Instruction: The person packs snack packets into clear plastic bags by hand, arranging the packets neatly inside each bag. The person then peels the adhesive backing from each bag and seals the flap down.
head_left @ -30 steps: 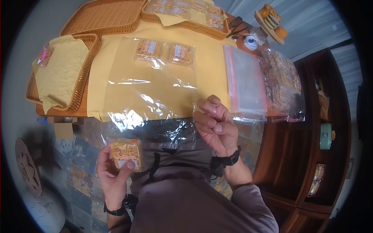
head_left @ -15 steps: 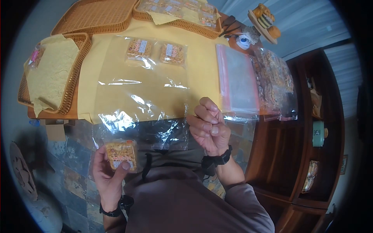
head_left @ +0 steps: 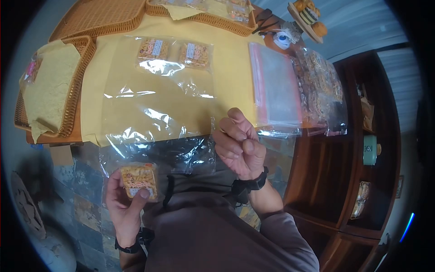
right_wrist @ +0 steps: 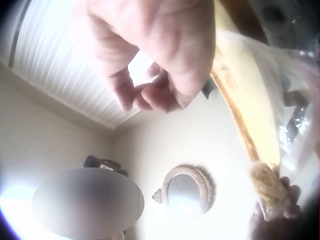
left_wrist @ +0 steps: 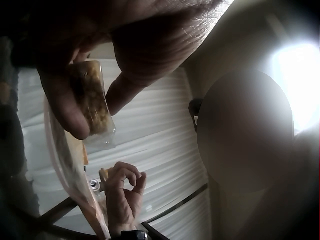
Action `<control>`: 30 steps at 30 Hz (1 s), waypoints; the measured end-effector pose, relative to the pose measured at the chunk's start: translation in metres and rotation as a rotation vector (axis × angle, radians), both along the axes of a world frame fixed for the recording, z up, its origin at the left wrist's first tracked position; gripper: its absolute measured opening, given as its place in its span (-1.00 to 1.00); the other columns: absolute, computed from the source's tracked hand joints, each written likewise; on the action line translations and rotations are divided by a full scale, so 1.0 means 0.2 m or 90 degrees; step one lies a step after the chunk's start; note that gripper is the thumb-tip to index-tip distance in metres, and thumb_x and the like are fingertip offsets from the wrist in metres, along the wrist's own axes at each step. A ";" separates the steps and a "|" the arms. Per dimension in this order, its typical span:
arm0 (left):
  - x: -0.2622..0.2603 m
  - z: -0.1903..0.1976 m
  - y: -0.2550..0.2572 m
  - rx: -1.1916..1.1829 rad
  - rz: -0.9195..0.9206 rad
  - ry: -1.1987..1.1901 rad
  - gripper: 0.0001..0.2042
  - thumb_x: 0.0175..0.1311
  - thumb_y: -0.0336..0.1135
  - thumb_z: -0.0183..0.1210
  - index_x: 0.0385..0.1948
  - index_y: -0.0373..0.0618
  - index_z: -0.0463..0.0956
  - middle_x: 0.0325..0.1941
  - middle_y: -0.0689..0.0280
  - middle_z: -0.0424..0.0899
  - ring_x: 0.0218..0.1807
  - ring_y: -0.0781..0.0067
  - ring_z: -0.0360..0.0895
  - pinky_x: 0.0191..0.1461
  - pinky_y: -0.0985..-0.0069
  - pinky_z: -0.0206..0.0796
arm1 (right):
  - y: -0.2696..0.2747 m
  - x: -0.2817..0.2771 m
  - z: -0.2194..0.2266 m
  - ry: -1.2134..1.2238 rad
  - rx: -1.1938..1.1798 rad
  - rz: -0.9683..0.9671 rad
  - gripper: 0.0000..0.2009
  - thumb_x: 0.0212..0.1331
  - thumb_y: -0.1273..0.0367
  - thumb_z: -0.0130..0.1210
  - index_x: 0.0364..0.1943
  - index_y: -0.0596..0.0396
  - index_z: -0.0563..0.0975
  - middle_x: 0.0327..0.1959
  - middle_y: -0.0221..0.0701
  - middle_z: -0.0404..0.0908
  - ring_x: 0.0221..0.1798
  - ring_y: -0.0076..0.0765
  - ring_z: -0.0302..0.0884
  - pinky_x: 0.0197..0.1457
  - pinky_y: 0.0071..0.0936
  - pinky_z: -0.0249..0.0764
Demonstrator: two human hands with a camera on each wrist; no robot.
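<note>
My left hand (head_left: 124,204) holds a small wrapped snack packet (head_left: 138,181), thumb across its label, at the near left corner of a large clear bag (head_left: 154,104). In the left wrist view the packet (left_wrist: 95,102) shows edge-on between thumb and fingers. My right hand (head_left: 240,147) has its fingers curled at the bag's right edge; the exact contact is partly hidden. Thumb and fingertips meet in the right wrist view (right_wrist: 145,95). Two more packets, a left one (head_left: 153,49) and a right one (head_left: 195,55), lie side by side at the bag's far end.
A cloth-lined basket (head_left: 74,99) stands left, an empty one (head_left: 102,20) behind it, and one with packets (head_left: 226,25) at the back. Flat pink-edged bags (head_left: 276,86) and filled bags (head_left: 319,86) lie right. A wooden shelf (head_left: 317,177) stands beyond the table.
The head view has shifted, so the table items appear farther left. The left hand keeps its hold on the packet. The right fingers have changed their curl slightly, staying by the bag's right edge.
</note>
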State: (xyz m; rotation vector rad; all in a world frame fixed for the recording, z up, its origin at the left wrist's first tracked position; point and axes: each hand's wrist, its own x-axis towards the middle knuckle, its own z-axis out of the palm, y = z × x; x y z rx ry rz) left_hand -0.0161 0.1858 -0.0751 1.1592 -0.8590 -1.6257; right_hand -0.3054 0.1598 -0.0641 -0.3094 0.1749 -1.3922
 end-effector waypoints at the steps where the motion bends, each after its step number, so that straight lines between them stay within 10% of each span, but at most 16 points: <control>1: -0.01 0.01 0.00 0.003 0.002 -0.001 -0.43 0.19 -0.52 0.40 0.24 -0.29 0.37 0.08 0.22 0.66 0.10 0.45 0.62 0.23 0.47 0.43 | 0.01 0.01 0.02 -0.006 0.004 0.002 -0.53 0.09 0.65 0.26 0.09 -0.07 0.49 -0.39 -0.59 0.39 -0.38 -0.53 0.31 -0.35 -0.62 0.34; 7: 0.00 0.03 -0.01 0.017 0.001 -0.037 -0.44 0.19 -0.51 0.39 0.24 -0.28 0.38 0.08 0.22 0.67 0.09 0.45 0.63 0.23 0.46 0.44 | 0.07 0.09 0.30 0.415 -0.383 -0.019 -0.95 0.26 0.58 0.20 -0.26 0.21 0.66 -0.26 -0.12 0.74 -0.29 -0.15 0.73 -0.28 -0.37 0.59; 12: -0.01 0.01 0.01 -0.013 -0.003 -0.099 -0.42 0.22 -0.36 0.41 0.26 -0.27 0.40 0.16 0.11 0.68 0.04 0.40 0.67 0.07 0.49 0.56 | 0.09 0.15 0.38 0.359 -0.567 -0.044 -0.72 0.37 0.37 0.25 -0.12 0.43 0.69 -0.24 -0.02 0.77 -0.29 -0.14 0.76 -0.30 -0.37 0.69; 13: 0.00 0.02 0.01 -0.008 -0.001 -0.101 -0.43 0.22 -0.35 0.42 0.25 -0.29 0.41 0.16 0.11 0.68 0.04 0.40 0.67 0.11 0.47 0.53 | 0.20 0.36 0.39 0.320 -0.387 -0.338 -0.82 0.13 0.47 0.42 -0.40 0.40 0.70 -0.55 -0.22 0.72 -0.64 -0.44 0.54 -0.67 -0.58 0.40; 17: -0.02 0.02 0.01 -0.028 0.018 -0.103 -0.43 0.21 -0.36 0.43 0.24 -0.29 0.43 0.14 0.13 0.68 0.05 0.41 0.66 0.17 0.46 0.48 | 0.10 0.21 0.35 0.367 -0.499 -0.186 -0.77 0.19 0.41 0.41 -0.37 0.39 0.68 -0.51 -0.20 0.69 -0.60 -0.37 0.57 -0.63 -0.53 0.40; 21: 0.00 0.01 0.04 -0.028 0.016 -0.088 -0.44 0.23 -0.61 0.35 0.28 -0.33 0.35 0.13 0.17 0.66 0.15 0.43 0.61 0.27 0.46 0.42 | 0.04 0.16 0.20 1.238 -0.570 -0.210 -0.64 -0.10 0.42 0.46 -0.15 0.23 0.68 0.18 -0.01 0.61 0.31 0.25 0.49 0.07 -0.04 0.58; 30: -0.01 0.02 0.07 -0.047 0.048 -0.093 -0.44 0.22 -0.65 0.33 0.27 -0.38 0.33 0.15 0.14 0.64 0.16 0.42 0.61 0.28 0.45 0.43 | -0.07 0.21 -0.04 1.488 -0.636 -0.381 -0.82 0.10 0.43 0.30 -0.25 0.22 0.61 0.30 -0.01 0.52 0.42 0.15 0.41 0.40 0.20 0.37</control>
